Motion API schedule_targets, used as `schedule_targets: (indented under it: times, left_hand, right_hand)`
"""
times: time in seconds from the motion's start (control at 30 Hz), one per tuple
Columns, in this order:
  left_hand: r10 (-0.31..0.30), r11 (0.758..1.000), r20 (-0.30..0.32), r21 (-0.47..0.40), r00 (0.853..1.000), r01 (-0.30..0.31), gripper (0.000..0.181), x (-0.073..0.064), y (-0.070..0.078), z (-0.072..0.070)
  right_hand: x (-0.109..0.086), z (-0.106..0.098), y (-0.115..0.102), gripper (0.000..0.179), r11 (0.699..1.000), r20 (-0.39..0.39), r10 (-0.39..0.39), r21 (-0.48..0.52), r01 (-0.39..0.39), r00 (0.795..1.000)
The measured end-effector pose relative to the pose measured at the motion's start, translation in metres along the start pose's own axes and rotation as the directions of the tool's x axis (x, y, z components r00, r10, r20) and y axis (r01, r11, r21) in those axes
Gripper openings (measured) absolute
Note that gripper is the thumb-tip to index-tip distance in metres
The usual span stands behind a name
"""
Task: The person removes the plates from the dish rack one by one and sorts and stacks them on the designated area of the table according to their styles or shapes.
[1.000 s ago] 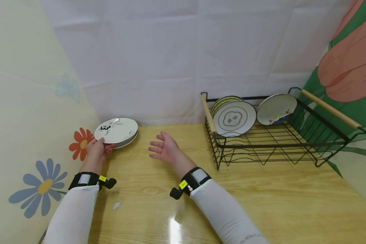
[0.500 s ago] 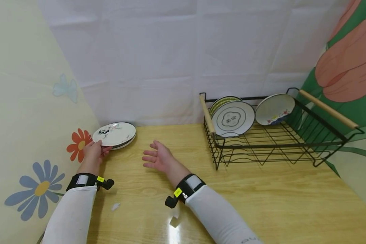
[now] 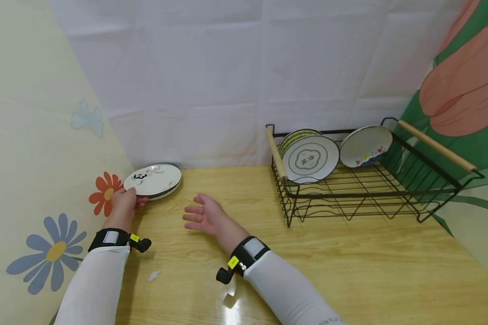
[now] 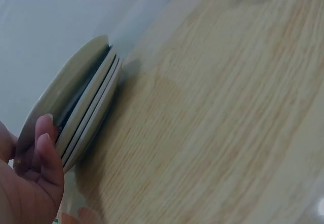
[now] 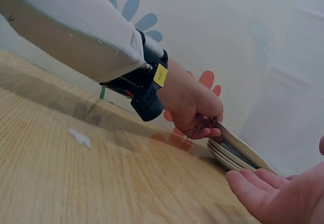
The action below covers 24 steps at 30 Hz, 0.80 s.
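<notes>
Fingers (image 4: 50,155) of the left hand (image 3: 125,204) pinch the near-left rim of a white oval-looking top plate (image 3: 154,178), with a dark-and-pink decoration on its face. In the left wrist view, we find the fingertips in the gap between this plate and the stacked plates (image 4: 96,107) below, of which we make out at least three rims. We record the top plate as tilted, its held edge raised; whether its far edge touches the stack, we cannot tell. The stack sits on the wood-grain counter (image 3: 349,271) at the far left corner, beside the wall with painted flowers and in front of a white cloth backdrop (image 3: 203,81).

We note the right hand (image 3: 205,216) apart from the plates, to the right and nearer the wearer, palm turned toward the stack, its fingers extended and slightly spread, holding nothing.

To the right stands a black wire dish rack (image 3: 370,195) with two wooden handles. We observe in it a white plate with a dark emblem (image 3: 309,159) leaning at the left, a green-patterned plate (image 3: 294,136) behind it, and a white floral dish (image 3: 363,148) farther right. A small white scrap (image 3: 153,275) lies near the left forearm.
</notes>
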<state>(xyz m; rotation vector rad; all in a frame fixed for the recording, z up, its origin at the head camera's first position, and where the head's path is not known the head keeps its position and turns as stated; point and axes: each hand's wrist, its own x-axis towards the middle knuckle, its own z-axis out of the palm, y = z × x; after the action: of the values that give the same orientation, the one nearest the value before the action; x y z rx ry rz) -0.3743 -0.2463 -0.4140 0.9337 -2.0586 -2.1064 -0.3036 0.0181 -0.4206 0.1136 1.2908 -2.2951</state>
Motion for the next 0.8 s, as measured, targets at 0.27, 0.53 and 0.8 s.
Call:
schedule_targets:
  times: [0.27,0.53,0.8]
  left_hand:
    - [0.028,0.993,-0.007,0.114,1.000,-0.027,0.050,0.007,-0.005,-0.003]
    - [0.004,0.994,0.003,0.112,1.000,-0.004,0.051,0.010,-0.010,-0.006]
    - [0.019,0.997,0.014,0.080,1.000,-0.020,0.053,0.010,-0.012,-0.005]
  right_hand:
    - [-0.002,0.002,0.009,0.066,1.000,-0.004,0.018,-0.009,-0.018,1.000]
    - [0.000,0.002,0.012,0.066,0.999,-0.008,0.018,-0.030,-0.018,1.000]
    - [-0.001,-0.001,0.015,0.065,0.999,-0.008,0.013,-0.035,-0.013,1.000]
